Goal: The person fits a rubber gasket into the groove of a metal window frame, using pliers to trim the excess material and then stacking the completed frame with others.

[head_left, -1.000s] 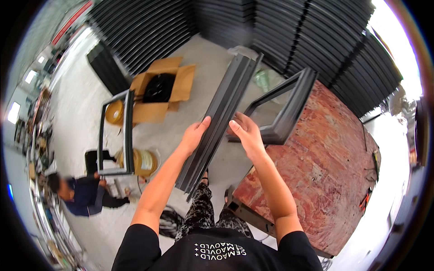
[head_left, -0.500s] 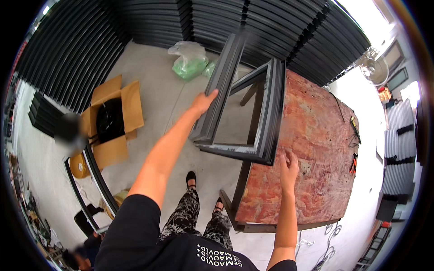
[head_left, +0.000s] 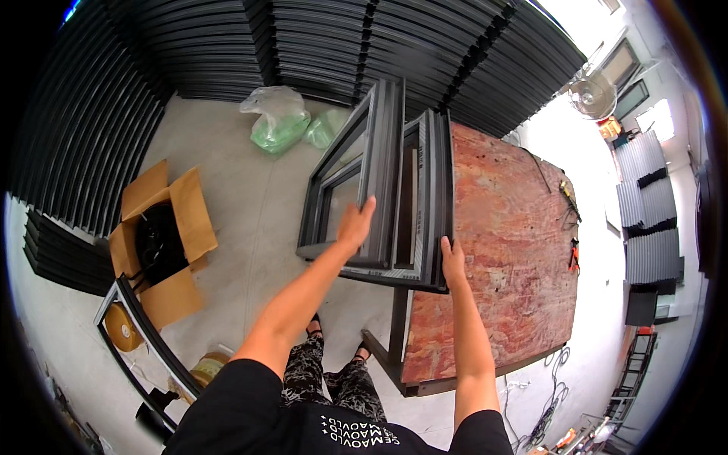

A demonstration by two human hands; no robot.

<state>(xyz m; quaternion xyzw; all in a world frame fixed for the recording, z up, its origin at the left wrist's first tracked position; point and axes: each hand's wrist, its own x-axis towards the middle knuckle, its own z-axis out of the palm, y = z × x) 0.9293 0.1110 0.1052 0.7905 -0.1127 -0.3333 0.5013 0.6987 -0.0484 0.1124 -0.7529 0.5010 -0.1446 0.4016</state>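
A dark grey window frame (head_left: 438, 205) stands at the left edge of a worn, reddish worktable (head_left: 508, 258), partly overhanging it. Its sash (head_left: 385, 167) is swung out to the left, over the floor. My left hand (head_left: 355, 227) is closed around the sash's near upright bar, though some of the fingers are hidden behind it. With fingers wrapped over the edge, my right hand (head_left: 453, 262) grips the window frame's right side near its lower corner.
Pliers with orange handles (head_left: 574, 256) and a yellow-handled tool (head_left: 569, 202) lie at the table's right edge. Left on the floor, an opened cardboard box (head_left: 195, 220) holds black coiled material. Plastic bags (head_left: 280, 133) lie before stacked dark profiles (head_left: 318, 45). A fan (head_left: 593, 96) stands far right.
The sash has swung further out to the left with my left hand on it. My right hand has moved from above the tabletop onto the window frame's right side. The whole view has shifted.
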